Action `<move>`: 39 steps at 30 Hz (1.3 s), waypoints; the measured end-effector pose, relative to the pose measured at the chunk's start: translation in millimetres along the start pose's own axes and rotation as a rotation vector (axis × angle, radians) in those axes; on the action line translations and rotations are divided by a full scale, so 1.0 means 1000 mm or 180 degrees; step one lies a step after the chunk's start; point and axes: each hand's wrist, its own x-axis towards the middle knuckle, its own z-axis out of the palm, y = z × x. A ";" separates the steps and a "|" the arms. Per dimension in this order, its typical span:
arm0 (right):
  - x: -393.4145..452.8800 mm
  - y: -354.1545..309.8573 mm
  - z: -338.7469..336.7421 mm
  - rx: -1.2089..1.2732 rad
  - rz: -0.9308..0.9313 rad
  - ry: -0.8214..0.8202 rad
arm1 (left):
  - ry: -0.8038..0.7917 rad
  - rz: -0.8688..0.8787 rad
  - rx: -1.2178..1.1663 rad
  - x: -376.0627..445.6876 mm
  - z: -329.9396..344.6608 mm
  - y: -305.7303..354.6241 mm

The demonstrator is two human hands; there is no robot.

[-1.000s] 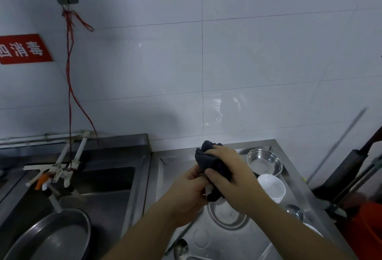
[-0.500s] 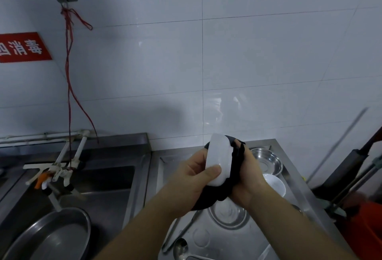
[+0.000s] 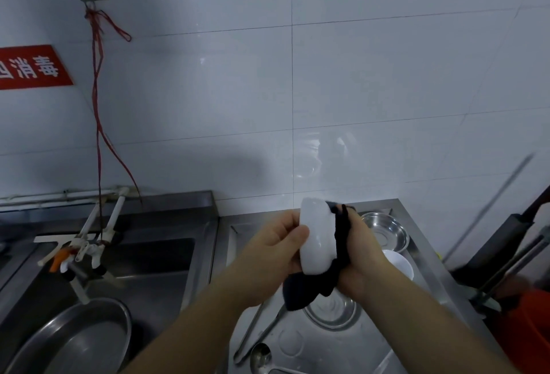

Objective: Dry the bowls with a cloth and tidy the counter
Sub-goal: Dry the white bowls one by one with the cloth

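Above the steel counter [image 3: 351, 350] my left hand [image 3: 272, 247] grips a white bowl [image 3: 317, 239] turned on edge, its outer side toward me and my thumb across it. My right hand [image 3: 361, 257] holds a dark cloth [image 3: 315, 286] bunched against the bowl's far side; the cloth's tail hangs below both hands. On the counter behind sit a steel bowl [image 3: 385, 230] and another white bowl [image 3: 400, 263], partly hidden by my right wrist. A flat steel dish [image 3: 333, 312] lies under the cloth.
Tongs [image 3: 256, 335] and a ladle [image 3: 262, 357] lie on the counter's near part. To the left are a sink with a tap [image 3: 79, 257] and a large steel basin [image 3: 77, 338]. Mop handles [image 3: 512, 239] and an orange bucket [image 3: 532, 323] stand at the right.
The bowl, hidden under the cloth and my right hand a second ago, has turned so its white outside faces me. My right hand moved behind it with the cloth.
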 end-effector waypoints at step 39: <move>-0.026 0.003 -0.002 0.0219 -0.0328 0.0545 | 0.0098 0.0863 0.3344 -0.004 0.018 -0.020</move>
